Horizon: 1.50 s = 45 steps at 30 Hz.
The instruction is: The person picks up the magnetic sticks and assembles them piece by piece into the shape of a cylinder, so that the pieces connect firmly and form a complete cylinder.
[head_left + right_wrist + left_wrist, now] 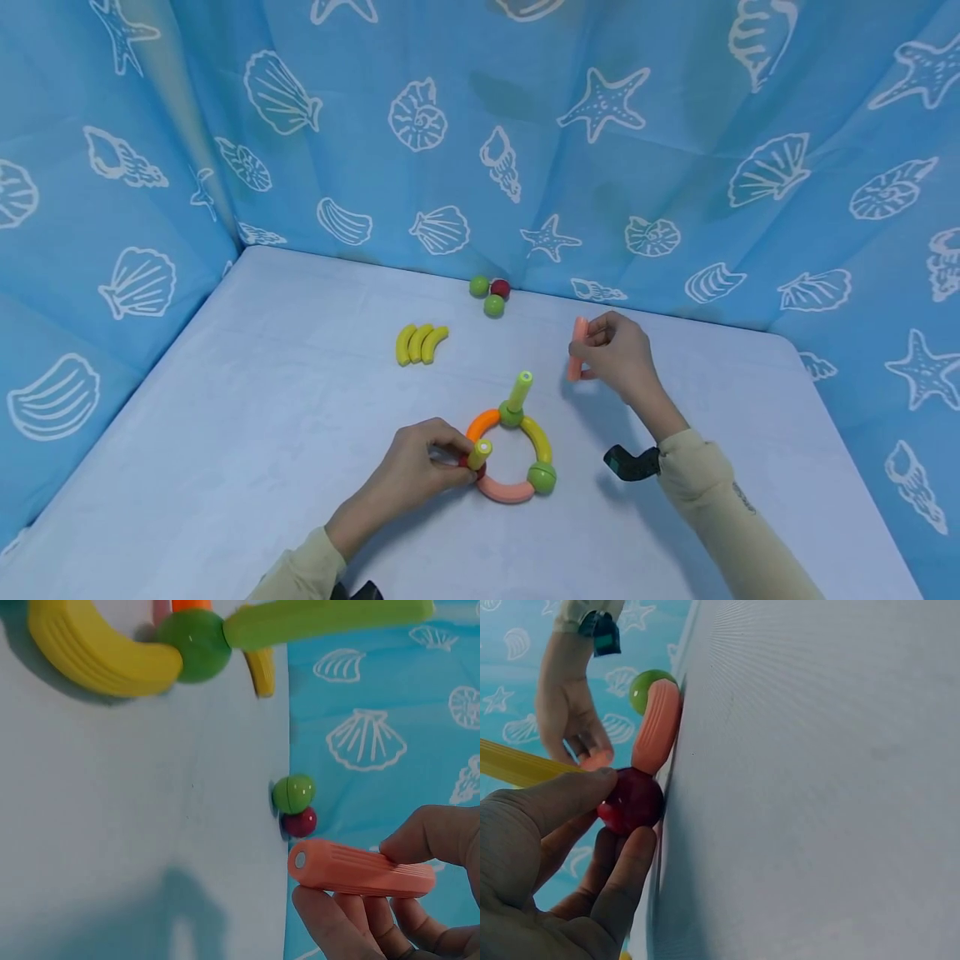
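Note:
My left hand (420, 460) pinches a red ball (634, 804) at the left of a ring of balls and curved sticks. From that ball rises a yellow rod (480, 454). The ring also has an orange curved stick (482, 423), a yellow curved stick (537, 439), a pink curved stick (506, 492) and two green balls, one plain at the right (542, 477). On the far green ball (511, 414) stands a light green rod (521, 390). Beyond the ring to the right, my right hand (622, 354) holds a straight salmon-pink rod (360, 870) between thumb and fingers, above the table.
Three yellow curved sticks (416, 344) lie side by side at the back left. Two loose green balls (493, 306) and a red ball (500, 288) sit near the table's far edge. A blue shell-patterned curtain (510, 100) hangs behind the white-covered table (247, 400).

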### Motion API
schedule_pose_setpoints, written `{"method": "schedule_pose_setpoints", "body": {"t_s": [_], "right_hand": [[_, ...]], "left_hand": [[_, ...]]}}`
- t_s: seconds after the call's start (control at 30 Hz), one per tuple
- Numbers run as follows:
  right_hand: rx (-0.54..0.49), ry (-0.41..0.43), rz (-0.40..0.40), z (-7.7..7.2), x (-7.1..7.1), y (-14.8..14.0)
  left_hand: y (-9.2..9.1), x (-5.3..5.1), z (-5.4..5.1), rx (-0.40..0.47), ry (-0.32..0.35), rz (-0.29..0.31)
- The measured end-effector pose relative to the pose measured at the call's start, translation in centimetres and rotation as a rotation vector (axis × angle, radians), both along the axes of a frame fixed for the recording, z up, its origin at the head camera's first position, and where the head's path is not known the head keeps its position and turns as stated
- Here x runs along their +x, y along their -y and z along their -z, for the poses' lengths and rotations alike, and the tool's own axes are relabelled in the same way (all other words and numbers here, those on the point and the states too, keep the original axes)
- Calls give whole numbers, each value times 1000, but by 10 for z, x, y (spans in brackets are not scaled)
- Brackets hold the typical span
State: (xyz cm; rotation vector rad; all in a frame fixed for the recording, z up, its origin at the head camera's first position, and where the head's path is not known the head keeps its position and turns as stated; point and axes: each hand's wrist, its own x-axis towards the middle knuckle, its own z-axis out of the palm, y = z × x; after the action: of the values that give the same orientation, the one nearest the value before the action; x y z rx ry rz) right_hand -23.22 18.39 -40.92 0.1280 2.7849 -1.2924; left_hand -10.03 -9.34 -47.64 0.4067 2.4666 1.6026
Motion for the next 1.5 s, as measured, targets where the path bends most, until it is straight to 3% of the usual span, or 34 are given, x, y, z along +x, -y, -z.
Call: {"method": "schedule_pose_setpoints", "body": {"t_s": [0.43, 1.23, 1.5], "right_hand": [[72, -106, -29, -3, 31, 1], [-54, -288, -145, 9, 92, 4], [-164, -306, -167, 13, 109, 8]], "left_hand": [[-1, 0, 0, -6, 1, -2], [-1, -1, 2, -14, -10, 3], [0, 0, 1, -1, -1, 2]]}}
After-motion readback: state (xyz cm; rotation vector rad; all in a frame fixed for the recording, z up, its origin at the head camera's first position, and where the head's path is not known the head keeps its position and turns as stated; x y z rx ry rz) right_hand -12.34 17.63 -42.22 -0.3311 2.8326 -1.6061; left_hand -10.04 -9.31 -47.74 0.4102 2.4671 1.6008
